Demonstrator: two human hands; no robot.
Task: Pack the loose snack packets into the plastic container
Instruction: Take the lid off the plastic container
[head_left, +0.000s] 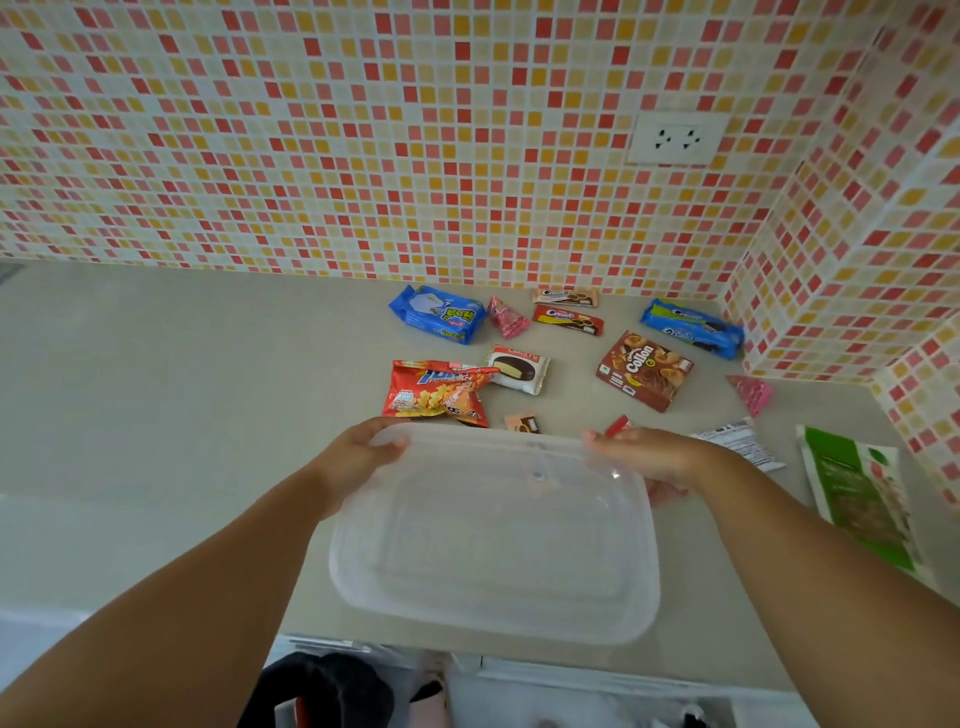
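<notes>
Mosaic tiling in red, orange and cream is covering the wall (363, 130) behind and to the right, with a white socket (675, 137) set into it. Below it, a pale grey countertop (156, 389) is stretching across the view.

The clear plastic container (493, 535) is being held over the near edge of the countertop, whether lifted or resting I cannot tell. The left hand (358, 457) is gripping its far left corner, the thumb lying over the rim. The right hand (654, 457) is gripping its far right corner, fingers partly seen through the plastic.

The loose snack packets are lying scattered on the countertop beyond the container, none inside it. A green packet (857, 499) is lying far right, near the wall. A blue biscuit packet (439, 314) is sitting at the back left, and a blue Oreo packet (693, 328) at the back right against the tiles. A brown Collon box (644, 370) is lying between them, nearer. A red crisp bag (436, 387) is lying just beyond the left hand, touching a white choco pie packet (517, 369). A white wrapper (737, 441) is lying just beside the right hand. Two slim Cream-O packets (568, 318) are lying at the back, beside a pink cone sweet (506, 316); another pink cone (752, 394) is sitting at right.
</notes>
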